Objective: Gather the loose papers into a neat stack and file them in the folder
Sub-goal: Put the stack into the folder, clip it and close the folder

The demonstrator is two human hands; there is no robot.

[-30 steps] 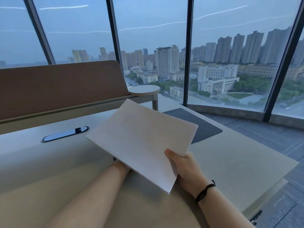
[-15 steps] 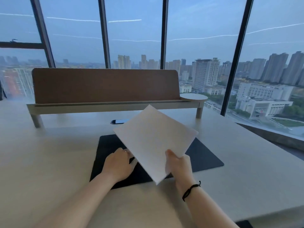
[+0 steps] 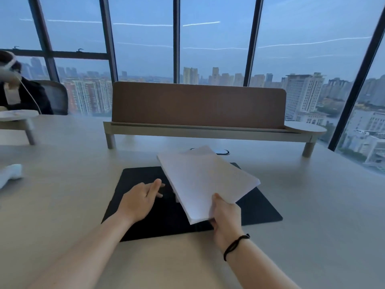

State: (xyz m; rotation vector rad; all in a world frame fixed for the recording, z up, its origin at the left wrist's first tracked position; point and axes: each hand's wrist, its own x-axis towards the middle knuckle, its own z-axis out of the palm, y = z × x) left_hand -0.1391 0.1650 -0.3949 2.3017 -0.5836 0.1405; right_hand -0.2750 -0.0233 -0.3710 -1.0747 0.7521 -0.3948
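We are past the gathering, by our reading, and into the filing: the papers (image 3: 208,182) are up off the desk (image 3: 62,195) as one pile, tilted, edges close to even.

Starting left of the grip, our left hand (image 3: 139,200) lies flat with straight fingers on the black mat (image 3: 143,222), holding nothing. Just right of it, our right hand (image 3: 226,217) pinches the pile's near corner, thumb on top and fingers curled beneath, so the sheets fan away from the grip over the mat.

The next move calls for an open folder under that pile (whether the black mat is that folder, we cannot tell). The left hand is free to square the far edges.

Beyond the grip stands a brown screen (image 3: 198,105) on a low shelf (image 3: 208,130); far left sit a white cloth (image 3: 10,174) and another person (image 3: 23,94). Nothing lies between the pile and the mat.
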